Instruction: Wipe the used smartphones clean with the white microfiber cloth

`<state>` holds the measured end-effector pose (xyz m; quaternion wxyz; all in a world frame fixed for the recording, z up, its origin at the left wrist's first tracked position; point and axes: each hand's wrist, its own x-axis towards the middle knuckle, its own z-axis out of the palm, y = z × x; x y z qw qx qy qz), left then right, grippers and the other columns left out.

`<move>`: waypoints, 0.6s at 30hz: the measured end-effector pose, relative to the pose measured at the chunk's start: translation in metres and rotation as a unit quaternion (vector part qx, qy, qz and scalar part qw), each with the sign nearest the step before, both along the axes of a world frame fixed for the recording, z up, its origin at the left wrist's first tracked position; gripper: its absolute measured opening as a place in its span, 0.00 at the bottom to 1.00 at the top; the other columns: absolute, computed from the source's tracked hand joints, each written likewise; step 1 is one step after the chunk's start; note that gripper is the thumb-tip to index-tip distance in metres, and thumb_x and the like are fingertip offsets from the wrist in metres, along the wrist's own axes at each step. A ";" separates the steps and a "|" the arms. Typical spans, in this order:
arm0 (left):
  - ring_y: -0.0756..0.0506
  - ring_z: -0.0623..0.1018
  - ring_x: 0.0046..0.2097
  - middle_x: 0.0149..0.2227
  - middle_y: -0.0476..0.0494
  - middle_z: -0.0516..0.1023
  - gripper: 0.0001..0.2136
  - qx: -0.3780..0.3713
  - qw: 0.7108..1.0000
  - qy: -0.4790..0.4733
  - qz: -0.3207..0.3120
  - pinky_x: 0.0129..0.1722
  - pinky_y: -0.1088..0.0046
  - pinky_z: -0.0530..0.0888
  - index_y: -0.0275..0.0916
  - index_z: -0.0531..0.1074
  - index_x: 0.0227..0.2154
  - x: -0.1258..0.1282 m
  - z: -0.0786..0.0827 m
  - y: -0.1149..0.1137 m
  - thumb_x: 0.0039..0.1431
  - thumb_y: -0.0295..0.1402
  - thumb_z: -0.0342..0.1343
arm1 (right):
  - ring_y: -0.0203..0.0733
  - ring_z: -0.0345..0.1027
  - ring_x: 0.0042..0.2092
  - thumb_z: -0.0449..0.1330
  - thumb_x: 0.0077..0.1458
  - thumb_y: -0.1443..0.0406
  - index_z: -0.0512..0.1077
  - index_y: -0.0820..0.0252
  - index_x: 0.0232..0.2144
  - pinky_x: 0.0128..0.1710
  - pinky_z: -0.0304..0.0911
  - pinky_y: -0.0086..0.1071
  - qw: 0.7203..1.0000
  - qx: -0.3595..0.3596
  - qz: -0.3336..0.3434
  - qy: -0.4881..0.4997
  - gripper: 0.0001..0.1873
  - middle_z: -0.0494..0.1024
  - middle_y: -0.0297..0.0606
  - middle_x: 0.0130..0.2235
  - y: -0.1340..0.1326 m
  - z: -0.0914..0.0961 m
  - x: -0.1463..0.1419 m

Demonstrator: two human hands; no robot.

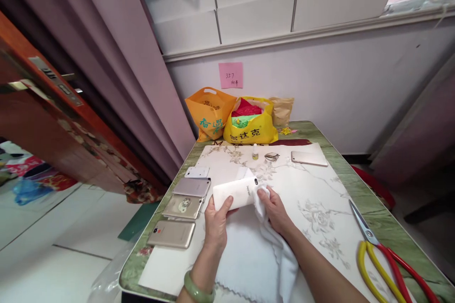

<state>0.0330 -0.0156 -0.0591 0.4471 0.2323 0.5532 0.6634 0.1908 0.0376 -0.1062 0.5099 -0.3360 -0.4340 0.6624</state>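
A white smartphone (232, 192) with "honor" on its back is gripped at its left end by my left hand (217, 218), thumb across the back. My right hand (275, 208) pinches a pale cloth (261, 246) against the phone's right end, near the camera. The cloth hangs down over the table's front part. Left of my left hand lie several phones in a column: a small white phone (197, 172), a grey phone (191, 187), a phone in a clear case with a round ring holder (183, 205) and a gold phone (172, 234).
At the back stand an orange bag (209, 111), a yellow bag (250, 133) and a brown paper bag (282, 110). A small bottle (255, 153), glasses (272, 156) and another phone (309, 158) lie before them. Scissors (369, 234) and red-handled pliers (398, 265) lie at right.
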 end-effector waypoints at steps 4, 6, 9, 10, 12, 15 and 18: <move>0.40 0.80 0.40 0.40 0.37 0.81 0.24 -0.039 0.992 0.048 -0.114 0.33 0.66 0.80 0.34 0.73 0.45 -0.015 -0.002 -0.001 0.46 0.39 0.69 | 0.42 0.70 0.35 0.63 0.54 0.48 0.71 0.57 0.37 0.36 0.66 0.31 0.999 -0.023 -0.026 0.021 0.20 0.78 0.34 0.35 0.002 -0.005 -0.003; 0.41 0.80 0.38 0.38 0.38 0.81 0.23 -0.050 0.983 0.082 -0.154 0.31 0.66 0.80 0.33 0.74 0.43 -0.021 0.003 -0.001 0.46 0.39 0.69 | 0.42 0.70 0.36 0.63 0.54 0.49 0.71 0.58 0.37 0.37 0.66 0.31 0.998 -0.035 -0.034 0.029 0.19 0.78 0.34 0.35 0.002 -0.006 -0.004; 0.41 0.79 0.36 0.36 0.39 0.81 0.21 -0.059 0.973 0.114 -0.193 0.26 0.68 0.80 0.34 0.75 0.40 -0.024 0.013 -0.001 0.44 0.38 0.70 | 0.40 0.68 0.33 0.63 0.54 0.49 0.69 0.57 0.34 0.34 0.64 0.30 0.997 -0.054 -0.047 0.038 0.18 0.77 0.32 0.32 0.003 -0.006 -0.006; 0.42 0.79 0.35 0.35 0.40 0.81 0.21 -0.066 0.968 0.118 -0.213 0.25 0.69 0.80 0.33 0.76 0.39 -0.024 0.016 -0.002 0.43 0.37 0.70 | 0.39 0.67 0.31 0.64 0.53 0.49 0.69 0.57 0.33 0.32 0.63 0.29 0.996 -0.059 -0.055 0.041 0.18 0.76 0.30 0.30 0.003 -0.007 -0.006; 0.42 0.79 0.34 0.33 0.40 0.81 0.21 -0.081 0.957 0.121 -0.252 0.24 0.70 0.79 0.32 0.76 0.38 -0.023 0.020 -0.003 0.40 0.37 0.72 | 0.38 0.65 0.28 0.65 0.51 0.50 0.68 0.56 0.31 0.29 0.61 0.28 0.995 -0.068 -0.064 0.046 0.18 0.73 0.28 0.26 0.005 -0.008 -0.006; 0.41 0.79 0.32 0.32 0.39 0.80 0.20 -0.086 0.959 0.113 -0.244 0.21 0.69 0.79 0.31 0.76 0.36 -0.019 0.021 -0.005 0.45 0.42 0.69 | 0.36 0.62 0.26 0.66 0.50 0.50 0.69 0.57 0.31 0.27 0.58 0.27 0.994 -0.079 -0.065 0.048 0.18 0.72 0.27 0.24 0.007 -0.010 -0.006; 0.41 0.79 0.29 0.29 0.40 0.78 0.22 -0.076 0.980 0.088 -0.162 0.17 0.68 0.77 0.31 0.75 0.36 -0.011 0.015 -0.005 0.47 0.48 0.66 | 0.36 0.64 0.27 0.66 0.51 0.50 0.70 0.57 0.32 0.28 0.60 0.28 0.995 -0.076 -0.054 0.046 0.18 0.74 0.29 0.26 0.006 -0.010 -0.005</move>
